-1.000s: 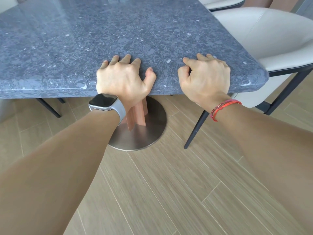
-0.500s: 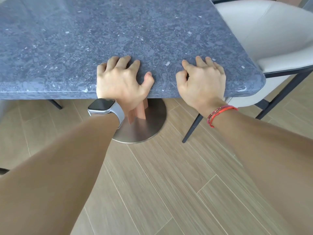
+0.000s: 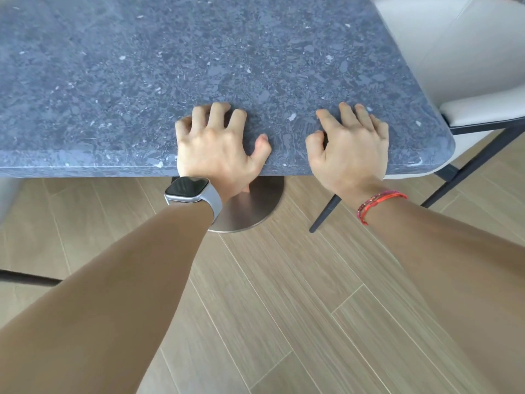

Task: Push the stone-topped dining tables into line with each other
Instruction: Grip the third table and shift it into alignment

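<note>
Pale wood-plank floor (image 3: 284,294) under a blue-grey speckled stone counter (image 3: 199,58), both hands on its near edge.
Left hand (image 3: 218,146) and right hand (image 3: 349,149) lie apart, fingers arched over that edge, fingertips pressing the top, clasping the slab. A grey smartwatch (image 3: 193,191) circles the left wrist, a red cord bracelet (image 3: 377,203) the right. Below shows a round brushed-metal base (image 3: 250,211); a cream padded chair (image 3: 454,52) with dark legs stands beside the counter's right corner.
</note>
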{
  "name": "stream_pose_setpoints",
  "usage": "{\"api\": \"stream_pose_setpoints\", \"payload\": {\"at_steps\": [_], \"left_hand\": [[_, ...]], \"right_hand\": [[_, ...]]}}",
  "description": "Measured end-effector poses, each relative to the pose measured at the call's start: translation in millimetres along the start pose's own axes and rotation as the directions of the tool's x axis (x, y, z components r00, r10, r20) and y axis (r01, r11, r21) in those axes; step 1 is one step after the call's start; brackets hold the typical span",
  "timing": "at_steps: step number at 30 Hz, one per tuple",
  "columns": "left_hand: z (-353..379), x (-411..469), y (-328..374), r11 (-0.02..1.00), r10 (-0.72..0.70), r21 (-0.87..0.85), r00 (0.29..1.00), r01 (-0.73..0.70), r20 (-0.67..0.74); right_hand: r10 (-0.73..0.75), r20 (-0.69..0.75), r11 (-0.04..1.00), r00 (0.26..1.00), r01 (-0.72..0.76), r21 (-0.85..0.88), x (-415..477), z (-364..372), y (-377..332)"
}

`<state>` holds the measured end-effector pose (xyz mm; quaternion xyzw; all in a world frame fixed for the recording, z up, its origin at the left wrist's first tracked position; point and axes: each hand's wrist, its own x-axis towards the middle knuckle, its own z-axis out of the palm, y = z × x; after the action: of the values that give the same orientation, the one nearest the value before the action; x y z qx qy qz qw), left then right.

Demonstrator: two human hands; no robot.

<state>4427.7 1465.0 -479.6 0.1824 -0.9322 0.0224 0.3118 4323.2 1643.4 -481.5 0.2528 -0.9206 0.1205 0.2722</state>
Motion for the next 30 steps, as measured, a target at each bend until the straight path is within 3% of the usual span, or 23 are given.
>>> {"api": "stream_pose_setpoints", "payload": {"at_steps": [6, 11, 15, 23, 30], "left_hand": [[-2, 1, -1, 1.0, -0.005, -0.019, 0.998, 0.006, 0.061], [-14, 6, -10, 0.982, 0.023, -0.187, 0.971, 0.022, 0.237], [-35, 5, -54, 0.924, 0.019, -0.376, 0.973, 0.07, 0.23], [-55, -15, -189, 0.996, -0.052, -0.054, 0.973, 0.066, 0.225], [-41, -10, -213, 0.998, -0.062, 0.038, 0.965, 0.054, 0.255]], "right_hand": [[0.082, 0.047, 0.995, 0.996, -0.084, 0.05, -3, -4, -8], [0.206, 0.274, 0.978, 0.939, -0.207, -0.027, 5, -30, -48], [0.09, 0.24, 0.995, 0.967, -0.097, 0.018, 5, -40, -107], [0.005, 0.176, 0.993, 0.984, -0.026, 0.118, 4, -19, -196], [0.003, 0.213, 1.0, 0.977, -0.008, 0.025, 10, 7, -223]]}}
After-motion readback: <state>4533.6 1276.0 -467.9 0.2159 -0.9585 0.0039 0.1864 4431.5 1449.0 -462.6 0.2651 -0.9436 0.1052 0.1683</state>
